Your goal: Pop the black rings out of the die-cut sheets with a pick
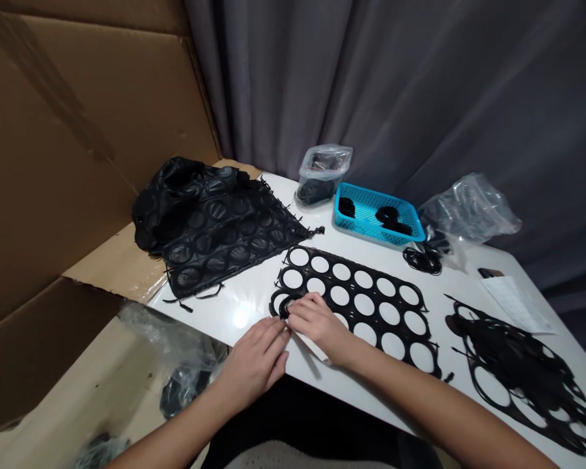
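Observation:
A black rubber sheet [371, 293] punched with round holes lies flat on the white table [254, 293]. My right hand [315, 320] rests on its near left corner, fingers pinched on a black ring [286, 306] there. My left hand [256, 361] lies just left of it at the table's front edge, fingers stretched flat and together, tips touching the sheet's corner.
A pile of ring-filled black sheets [219, 228] sits at the back left. Emptied black webs [522, 371] lie at the right. A blue basket [378, 215] with black rings, two clear bags [322, 172] [469, 208], loose rings [422, 260], paper [515, 303] and cardboard walls [78, 163] surround them.

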`<action>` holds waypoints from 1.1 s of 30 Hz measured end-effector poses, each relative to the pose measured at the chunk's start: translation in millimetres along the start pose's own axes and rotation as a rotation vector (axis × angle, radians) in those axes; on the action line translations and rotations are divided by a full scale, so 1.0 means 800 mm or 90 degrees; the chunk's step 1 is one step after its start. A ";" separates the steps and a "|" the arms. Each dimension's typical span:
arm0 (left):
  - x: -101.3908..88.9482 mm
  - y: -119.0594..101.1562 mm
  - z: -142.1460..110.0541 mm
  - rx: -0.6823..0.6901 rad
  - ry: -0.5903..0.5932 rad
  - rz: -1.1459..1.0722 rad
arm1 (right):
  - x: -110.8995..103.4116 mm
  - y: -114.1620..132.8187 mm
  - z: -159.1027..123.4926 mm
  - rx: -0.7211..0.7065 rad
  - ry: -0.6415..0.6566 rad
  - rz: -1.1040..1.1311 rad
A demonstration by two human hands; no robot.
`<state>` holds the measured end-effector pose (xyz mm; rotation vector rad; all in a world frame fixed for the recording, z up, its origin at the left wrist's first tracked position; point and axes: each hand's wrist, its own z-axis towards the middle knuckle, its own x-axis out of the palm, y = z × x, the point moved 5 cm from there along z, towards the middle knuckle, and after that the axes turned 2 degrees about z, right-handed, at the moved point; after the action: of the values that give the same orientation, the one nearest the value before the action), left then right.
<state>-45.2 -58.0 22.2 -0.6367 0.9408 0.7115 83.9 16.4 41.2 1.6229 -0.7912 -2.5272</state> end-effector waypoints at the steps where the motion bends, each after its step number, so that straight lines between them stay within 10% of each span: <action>1: 0.000 0.001 0.001 -0.001 -0.006 0.000 | -0.001 -0.001 0.001 -0.007 0.004 -0.007; 11: -0.005 0.002 -0.002 -0.003 -0.021 -0.028 | -0.007 -0.032 0.003 0.277 -0.046 0.292; 17: -0.007 0.007 -0.003 -0.013 0.014 -0.087 | -0.025 -0.079 -0.032 0.563 -0.376 0.759; 23: -0.019 0.016 0.004 -0.051 0.023 -0.124 | -0.081 -0.147 -0.090 0.629 -0.705 0.942; 33: 0.015 0.015 0.073 -0.019 0.071 -0.091 | -0.056 -0.140 -0.075 0.619 -0.539 1.036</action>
<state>-21.1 -3.7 36.0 -0.7677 0.9777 0.5683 182.1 103.4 11.4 -0.5020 -2.2139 -1.3065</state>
